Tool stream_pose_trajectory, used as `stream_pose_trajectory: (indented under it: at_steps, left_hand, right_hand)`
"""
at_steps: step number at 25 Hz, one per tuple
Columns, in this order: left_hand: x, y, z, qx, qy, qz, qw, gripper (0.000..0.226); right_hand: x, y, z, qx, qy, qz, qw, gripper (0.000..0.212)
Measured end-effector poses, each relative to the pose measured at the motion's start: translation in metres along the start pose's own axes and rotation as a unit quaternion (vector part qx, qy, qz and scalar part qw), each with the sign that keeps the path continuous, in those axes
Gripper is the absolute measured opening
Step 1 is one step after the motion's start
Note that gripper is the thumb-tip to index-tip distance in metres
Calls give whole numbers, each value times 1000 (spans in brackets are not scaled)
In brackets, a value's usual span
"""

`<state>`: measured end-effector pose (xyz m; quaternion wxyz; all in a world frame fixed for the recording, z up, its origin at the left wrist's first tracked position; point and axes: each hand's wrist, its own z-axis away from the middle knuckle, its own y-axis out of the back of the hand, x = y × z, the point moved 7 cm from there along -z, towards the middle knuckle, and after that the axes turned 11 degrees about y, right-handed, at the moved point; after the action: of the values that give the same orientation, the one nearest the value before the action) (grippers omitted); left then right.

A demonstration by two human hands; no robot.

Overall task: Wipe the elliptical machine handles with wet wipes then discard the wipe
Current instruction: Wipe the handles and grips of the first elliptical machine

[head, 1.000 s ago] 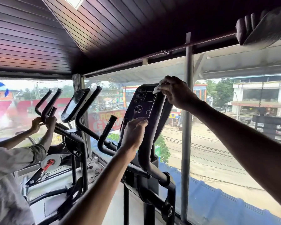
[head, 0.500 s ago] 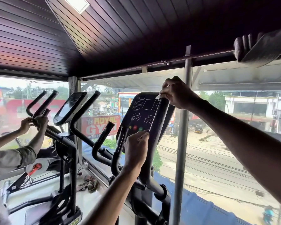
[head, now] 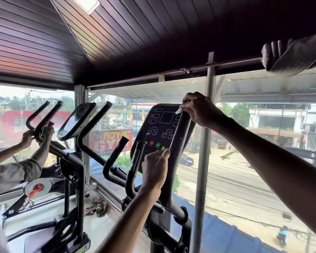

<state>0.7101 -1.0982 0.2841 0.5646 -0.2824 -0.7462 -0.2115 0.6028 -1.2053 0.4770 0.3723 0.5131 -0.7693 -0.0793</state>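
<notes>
The black right handle of the elliptical machine rises in front of its dark console. At the handle's top, my right hand wraps around it with a white wet wipe pinched under the fingers; only a small corner of the wipe shows. Lower down, my left hand grips the same handle around its middle. The machine's shorter inner handle stands just left of my left hand.
A second elliptical stands to the left, where another person's hands hold its handles. A metal window post rises right behind my handle. A crumpled rag lies on the window ledge. Glass panes face a street.
The view has tilted upward and shifted. My right hand stays at the handle's top with the wipe; my left hand keeps its grip at mid-handle.
</notes>
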Motion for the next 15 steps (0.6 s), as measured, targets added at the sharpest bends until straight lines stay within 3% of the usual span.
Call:
stream_pose_trajectory:
  at_steps: [8, 10, 15]
  left_hand:
    - [-8, -3, 0, -29, 31, 53, 998, 58]
    - [-10, -1, 2, -29, 36, 68, 997, 57]
    - [-8, -1, 6, -35, 40, 89, 995, 50]
  right_hand:
    - [-13, 6, 17, 3, 15, 13, 1000, 35]
    - [-18, 9, 25, 24, -4, 11, 1000, 34]
    - [-32, 8, 36, 16, 52, -6, 999, 29]
